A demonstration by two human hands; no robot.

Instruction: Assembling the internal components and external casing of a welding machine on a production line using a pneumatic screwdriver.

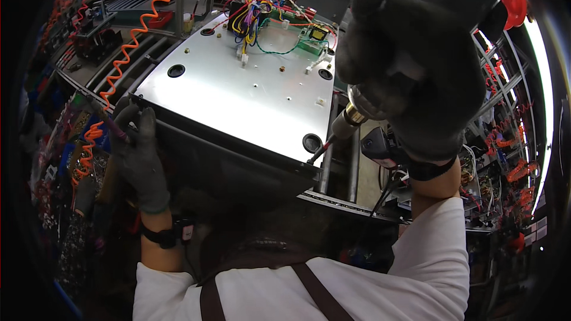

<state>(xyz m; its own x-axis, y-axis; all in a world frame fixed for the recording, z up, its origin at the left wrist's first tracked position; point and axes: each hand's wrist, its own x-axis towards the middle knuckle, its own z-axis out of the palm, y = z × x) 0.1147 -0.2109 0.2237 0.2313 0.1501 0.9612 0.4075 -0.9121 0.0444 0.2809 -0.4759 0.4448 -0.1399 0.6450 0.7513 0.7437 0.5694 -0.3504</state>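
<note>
A silver metal chassis panel [238,89] lies tilted before me, with round holes and a dark front wall. My right hand [416,77], in a dark glove, grips an electric screwdriver [351,120] whose bit tip touches the panel's near right corner. My left hand [140,154], also gloved, rests on the panel's near left corner and holds it. A bundle of coloured wires [253,6] and a small green circuit board [315,35] sit at the far end of the panel.
An orange coiled cable [128,47] runs from the upper shelf down the left side. Roller rails [128,62] lie left of the chassis. Shelves with parts [505,142] stand on the right, and a black camera-like device [380,145] hangs below my right hand.
</note>
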